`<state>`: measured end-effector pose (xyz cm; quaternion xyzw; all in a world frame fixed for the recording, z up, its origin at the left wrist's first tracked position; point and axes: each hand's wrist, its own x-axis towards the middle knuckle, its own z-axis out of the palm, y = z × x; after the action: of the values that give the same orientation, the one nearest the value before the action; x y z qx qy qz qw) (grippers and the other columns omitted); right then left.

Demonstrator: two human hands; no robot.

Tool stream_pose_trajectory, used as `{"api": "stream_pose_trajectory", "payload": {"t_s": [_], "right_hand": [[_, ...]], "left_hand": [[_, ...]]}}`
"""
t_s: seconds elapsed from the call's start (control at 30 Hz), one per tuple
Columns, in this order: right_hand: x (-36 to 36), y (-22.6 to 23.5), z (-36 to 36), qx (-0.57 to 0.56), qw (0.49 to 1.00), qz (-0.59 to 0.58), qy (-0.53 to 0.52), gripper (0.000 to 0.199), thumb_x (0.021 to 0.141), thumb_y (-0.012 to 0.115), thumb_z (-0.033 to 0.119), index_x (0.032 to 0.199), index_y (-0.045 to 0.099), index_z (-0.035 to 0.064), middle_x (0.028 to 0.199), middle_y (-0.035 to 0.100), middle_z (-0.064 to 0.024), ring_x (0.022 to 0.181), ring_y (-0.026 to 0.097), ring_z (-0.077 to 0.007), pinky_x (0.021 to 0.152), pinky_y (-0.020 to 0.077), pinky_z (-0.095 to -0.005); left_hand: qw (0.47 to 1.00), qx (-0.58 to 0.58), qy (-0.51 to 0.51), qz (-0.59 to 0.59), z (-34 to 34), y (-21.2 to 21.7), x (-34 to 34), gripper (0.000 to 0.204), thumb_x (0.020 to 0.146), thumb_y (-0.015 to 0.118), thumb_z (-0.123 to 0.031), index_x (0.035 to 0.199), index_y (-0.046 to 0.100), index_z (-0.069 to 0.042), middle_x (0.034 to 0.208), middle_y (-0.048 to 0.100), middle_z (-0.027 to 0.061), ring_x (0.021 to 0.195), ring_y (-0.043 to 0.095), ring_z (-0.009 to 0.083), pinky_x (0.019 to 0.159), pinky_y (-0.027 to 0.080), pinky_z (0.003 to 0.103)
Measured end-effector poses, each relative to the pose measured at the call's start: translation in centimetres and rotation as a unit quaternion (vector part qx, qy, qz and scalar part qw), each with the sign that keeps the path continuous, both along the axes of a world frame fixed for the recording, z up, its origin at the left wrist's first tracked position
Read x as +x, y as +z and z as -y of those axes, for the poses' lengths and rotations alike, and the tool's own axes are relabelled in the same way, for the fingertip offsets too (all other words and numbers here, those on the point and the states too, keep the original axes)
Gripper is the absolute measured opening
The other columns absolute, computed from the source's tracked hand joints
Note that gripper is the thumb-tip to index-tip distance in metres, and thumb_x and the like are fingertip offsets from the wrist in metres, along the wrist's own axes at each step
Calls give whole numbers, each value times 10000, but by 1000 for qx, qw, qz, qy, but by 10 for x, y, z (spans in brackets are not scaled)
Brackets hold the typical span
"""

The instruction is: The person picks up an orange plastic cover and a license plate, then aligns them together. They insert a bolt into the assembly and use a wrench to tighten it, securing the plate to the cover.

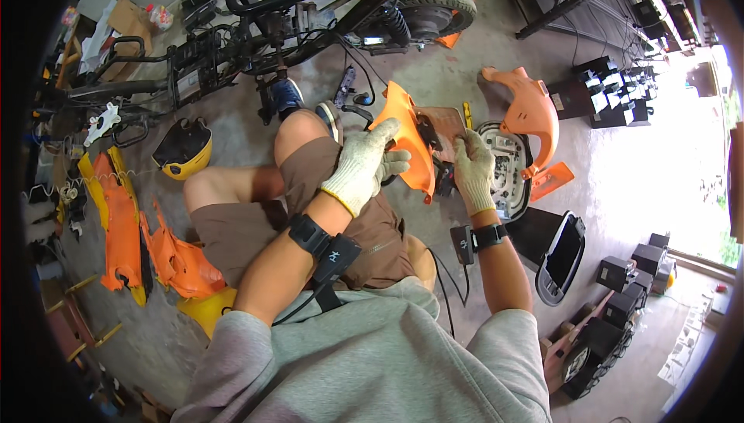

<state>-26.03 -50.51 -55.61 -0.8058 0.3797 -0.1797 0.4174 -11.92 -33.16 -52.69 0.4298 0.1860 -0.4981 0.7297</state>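
**Both gloved hands on an orange fairing panel**

Left hand (364, 165), in a white knit glove, is closed over the upper edge of a curved orange plastic fairing panel (408, 140), fingers wrapped round its rim. The right hand (473, 171), gloved the same way, is pressed against the brown inner plate (446, 122) and the dark fittings on the panel's back side; whether it pinches a small part there is hidden by the fingers. The panel is held upright in the air above the person's bare knees, just in front of the brown shorts.

To do this step well, I judge the left hand should keep steadying the rim so the thin plastic does not flex while the right works the fittings squarely.

Just beside the right hand, on the concrete floor (620, 167), lies a grey-and-white housing (508, 167), with another orange cover (531, 109) touching it. A black screen-like unit (562, 256) lies nearer. To the left lie more orange panels (124, 221) and a yellow shell (184, 148). Beyond stands a stripped black scooter frame (256, 27) with its rear wheel (430, 6).
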Motion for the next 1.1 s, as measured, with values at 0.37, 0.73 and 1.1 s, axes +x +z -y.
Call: {"api": "stream_pose_trajectory", "payload": {"t_s": [0.37,0.73,1.1], "right_hand": [[0,-1,-1,28,999,-15,-4,269,978,599,165,1175,655,-10,983,707,-86,917,636,-133,854,496,-282],[-98,18,15,176,967,-165,-75,383,980,524,354,1250,673,126,1098,718,-167,1071,670,-299,945,491,-362],[-55,-42,-52,607,770,145,-133,400,998,594,287,1337,549,79,950,595,-16,752,600,-132,630,543,-316]], "left_hand": [[999,41,4,21,3,2,-1,326,919,710,-240,1121,584,-18,873,549,78,641,689,261,519,611,355],[996,-25,84,14,-3,-1,1,301,958,655,-226,1150,506,-49,921,658,180,674,716,333,549,642,407],[998,-62,-2,-26,-11,4,19,197,965,673,-254,1064,596,-102,919,665,81,799,726,319,696,653,446]]}}
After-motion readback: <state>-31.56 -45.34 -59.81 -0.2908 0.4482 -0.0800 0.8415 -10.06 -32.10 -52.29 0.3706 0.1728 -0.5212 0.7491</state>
